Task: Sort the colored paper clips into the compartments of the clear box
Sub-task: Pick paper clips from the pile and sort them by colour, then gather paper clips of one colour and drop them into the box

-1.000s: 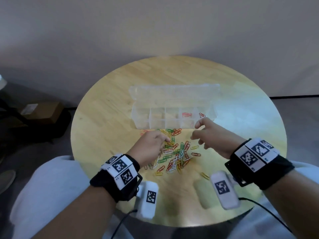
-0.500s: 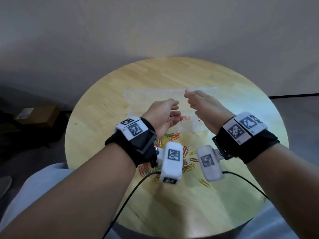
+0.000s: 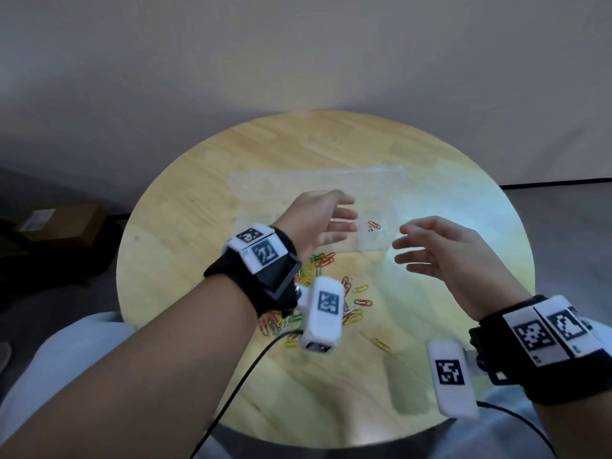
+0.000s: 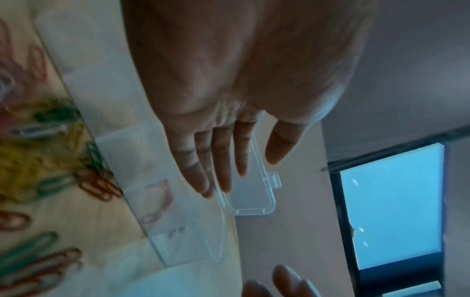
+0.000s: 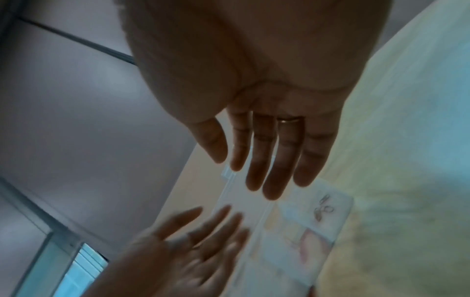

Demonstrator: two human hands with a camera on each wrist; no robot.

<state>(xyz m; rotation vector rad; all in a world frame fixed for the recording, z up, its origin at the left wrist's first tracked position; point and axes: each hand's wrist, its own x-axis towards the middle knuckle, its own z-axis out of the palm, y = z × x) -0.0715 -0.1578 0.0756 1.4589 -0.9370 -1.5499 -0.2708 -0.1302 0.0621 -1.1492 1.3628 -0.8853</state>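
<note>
The clear compartment box point(image 3: 265, 193) lies open mid-table, its lid point(image 4: 250, 198) folded back. A red paper clip point(image 3: 374, 225) lies in a right-hand compartment. My left hand point(image 3: 326, 223) hovers over the box with straight, spread fingers point(image 4: 223, 166) and holds nothing. My right hand point(image 3: 420, 246) hangs beside the box's right end, fingers point(image 5: 264, 168) straight and empty. The pile of coloured paper clips point(image 3: 351, 299) lies on the table in front of the box, partly hidden by my left wrist.
The round wooden table point(image 3: 430, 376) has bare wood near its front edge. A stray yellow clip point(image 3: 381, 344) lies apart from the pile. A cardboard box point(image 3: 63, 220) sits on the floor to the left. A plain wall rises behind the table.
Both hands rose from the pile to the box. The left hand held a red clip half a second ago; now both hands are spread open and the right has drawn back to the right.
</note>
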